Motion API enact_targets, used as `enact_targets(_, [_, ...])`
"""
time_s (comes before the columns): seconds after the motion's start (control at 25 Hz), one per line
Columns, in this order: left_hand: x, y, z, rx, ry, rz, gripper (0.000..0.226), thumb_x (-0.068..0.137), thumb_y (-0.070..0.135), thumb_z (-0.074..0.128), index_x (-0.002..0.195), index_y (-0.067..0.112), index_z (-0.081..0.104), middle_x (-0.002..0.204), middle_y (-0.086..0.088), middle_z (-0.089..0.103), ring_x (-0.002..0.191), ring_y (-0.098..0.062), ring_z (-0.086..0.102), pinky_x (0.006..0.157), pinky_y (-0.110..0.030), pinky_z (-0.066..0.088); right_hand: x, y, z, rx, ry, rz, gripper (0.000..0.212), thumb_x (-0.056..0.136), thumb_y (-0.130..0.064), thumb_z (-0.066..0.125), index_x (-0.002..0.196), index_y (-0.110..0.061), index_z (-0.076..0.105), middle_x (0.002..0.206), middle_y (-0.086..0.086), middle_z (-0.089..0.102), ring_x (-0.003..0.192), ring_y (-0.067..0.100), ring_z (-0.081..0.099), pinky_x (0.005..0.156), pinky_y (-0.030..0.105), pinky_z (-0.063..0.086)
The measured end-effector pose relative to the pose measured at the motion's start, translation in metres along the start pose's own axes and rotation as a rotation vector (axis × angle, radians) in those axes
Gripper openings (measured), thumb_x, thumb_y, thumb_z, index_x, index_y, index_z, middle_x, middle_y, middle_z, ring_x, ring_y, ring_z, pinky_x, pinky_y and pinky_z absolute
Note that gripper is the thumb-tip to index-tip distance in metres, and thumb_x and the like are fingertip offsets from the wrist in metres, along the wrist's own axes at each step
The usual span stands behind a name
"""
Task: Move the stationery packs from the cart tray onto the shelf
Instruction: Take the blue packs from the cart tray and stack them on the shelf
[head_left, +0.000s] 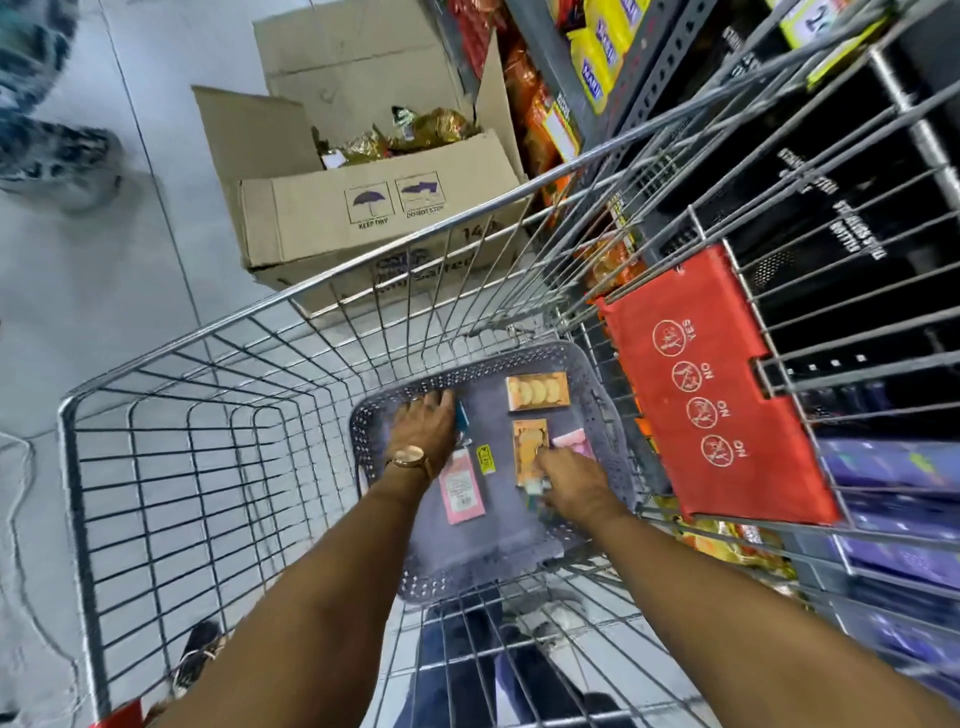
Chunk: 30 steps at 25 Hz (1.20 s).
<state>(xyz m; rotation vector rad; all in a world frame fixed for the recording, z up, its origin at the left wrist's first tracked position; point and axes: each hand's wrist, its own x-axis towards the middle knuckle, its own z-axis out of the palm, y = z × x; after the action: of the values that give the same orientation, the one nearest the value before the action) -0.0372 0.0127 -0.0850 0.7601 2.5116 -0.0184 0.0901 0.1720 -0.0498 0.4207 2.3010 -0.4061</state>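
A grey perforated tray (597, 395) lies in the bottom of a wire shopping cart (218, 395). In it lie an orange pack with round shapes (536, 393), a second orange pack (529, 441), a pink pack (461, 488) and another pink pack (571, 441). My left hand (423, 426), with a watch on the wrist, reaches into the tray's far left corner and closes on a blue pack (461, 418). My right hand (571, 480) rests on the lower end of the second orange pack, fingers curled over a small pack (537, 488). The shelf (857, 218) stands to the right of the cart.
A red child-seat flap (711, 395) hangs on the cart's right side. An open cardboard box (363, 208) with wrapped goods sits on the floor beyond the cart. Shelves on the right hold yellow and orange packets (597, 57) and purple packs (893, 467). Another person's shoe (57, 161) is at far left.
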Motion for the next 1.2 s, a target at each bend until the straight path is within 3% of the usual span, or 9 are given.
enact_targets(0.12, [0.002, 0.007, -0.008, 0.079, -0.093, 0.072, 0.04, 0.084, 0.023, 0.062, 0.121, 0.014, 0.049, 0.122, -0.013, 0.054, 0.114, -0.034, 0.055, 0.093, -0.044, 0.044, -0.009, 0.014, -0.006, 0.548, 0.085, 0.245, 0.026, 0.075, -0.015, 0.074, 0.095, -0.021, 0.059, 0.108, 0.013, 0.067, 0.099, 0.029, 0.063, 0.072, 0.03, 0.043])
enact_targets(0.2, [-0.003, 0.013, -0.018, 0.108, -0.124, 0.109, 0.039, 0.086, 0.026, 0.061, 0.122, 0.013, 0.051, 0.128, -0.013, 0.051, 0.118, -0.033, 0.052, 0.096, -0.043, 0.042, -0.013, 0.018, -0.011, 0.862, 0.125, 0.385, 0.034, 0.071, -0.011, 0.079, 0.103, -0.009, 0.067, 0.101, 0.013, 0.07, 0.092, 0.028, 0.067, 0.075, 0.032, 0.052])
enact_targets(0.4, [-0.04, 0.035, -0.057, -0.18, 0.024, 0.09, 0.024, 0.091, 0.012, 0.057, 0.114, 0.015, 0.049, 0.106, -0.013, 0.07, 0.092, -0.031, 0.067, 0.075, -0.04, 0.056, -0.051, 0.021, -0.048, 1.314, 0.051, 0.458, 0.023, 0.078, 0.002, 0.069, 0.093, -0.014, 0.061, 0.099, 0.022, 0.068, 0.083, 0.032, 0.065, 0.075, 0.049, 0.056])
enact_targets(0.48, [-0.067, 0.05, -0.091, -0.284, 0.157, 0.094, 0.03, 0.088, 0.003, 0.055, 0.114, 0.017, 0.051, 0.103, -0.013, 0.07, 0.087, -0.031, 0.067, 0.069, -0.039, 0.056, -0.088, 0.019, -0.078, 1.41, 0.12, 0.386, 0.021, 0.08, 0.004, 0.066, 0.095, -0.009, 0.061, 0.102, 0.023, 0.068, 0.075, 0.029, 0.069, 0.077, 0.049, 0.06])
enact_targets(0.56, [-0.098, 0.068, -0.125, -0.285, 0.347, 0.215, 0.037, 0.079, -0.003, 0.059, 0.113, 0.013, 0.06, 0.102, -0.014, 0.069, 0.087, -0.035, 0.068, 0.065, -0.04, 0.058, -0.13, 0.024, -0.106, 1.424, 0.236, 0.282, 0.022, 0.082, 0.006, 0.064, 0.103, 0.0, 0.061, 0.089, 0.014, 0.07, 0.05, 0.008, 0.069, 0.05, 0.022, 0.059])
enact_targets(0.64, [-0.133, 0.09, -0.161, -0.313, 0.549, 0.445, 0.03, 0.075, 0.003, 0.059, 0.102, 0.012, 0.068, 0.096, -0.013, 0.068, 0.079, -0.034, 0.069, 0.057, -0.037, 0.059, -0.184, 0.035, -0.131, 1.455, 0.407, 0.17, 0.016, 0.082, 0.01, 0.062, 0.098, 0.006, 0.061, 0.07, 0.004, 0.07, 0.038, -0.005, 0.061, 0.037, 0.012, 0.048])
enact_targets(0.76, [-0.174, 0.138, -0.207, -0.338, 0.804, 0.71, 0.018, 0.085, 0.02, 0.052, 0.094, 0.02, 0.067, 0.096, 0.0, 0.059, 0.074, -0.025, 0.065, 0.057, -0.032, 0.052, -0.273, 0.061, -0.163, 1.536, 0.69, 0.079, 0.02, 0.084, 0.01, 0.06, 0.077, -0.01, 0.06, 0.069, 0.004, 0.067, 0.043, -0.005, 0.063, 0.042, 0.01, 0.051])
enact_targets(0.92, [-0.22, 0.23, -0.266, -0.318, 1.054, 1.049, 0.011, 0.09, 0.021, 0.063, 0.08, 0.021, 0.067, 0.073, 0.0, 0.067, 0.057, -0.024, 0.059, 0.045, -0.034, 0.048, -0.39, 0.099, -0.178, 1.624, 1.0, 0.057, 0.017, 0.087, 0.002, 0.059, 0.084, -0.015, 0.06, 0.071, 0.001, 0.071, 0.052, 0.002, 0.068, 0.046, 0.017, 0.056])
enact_targets(1.2, [-0.286, 0.403, -0.294, -0.293, 1.156, 1.518, 0.008, 0.087, 0.019, 0.067, 0.079, 0.02, 0.069, 0.065, -0.001, 0.065, 0.056, -0.027, 0.054, 0.054, -0.037, 0.043, -0.533, 0.166, -0.134, 1.61, 1.514, 0.311, 0.018, 0.087, -0.004, 0.061, 0.087, -0.022, 0.061, 0.084, 0.003, 0.067, 0.075, 0.011, 0.064, 0.062, 0.028, 0.058])
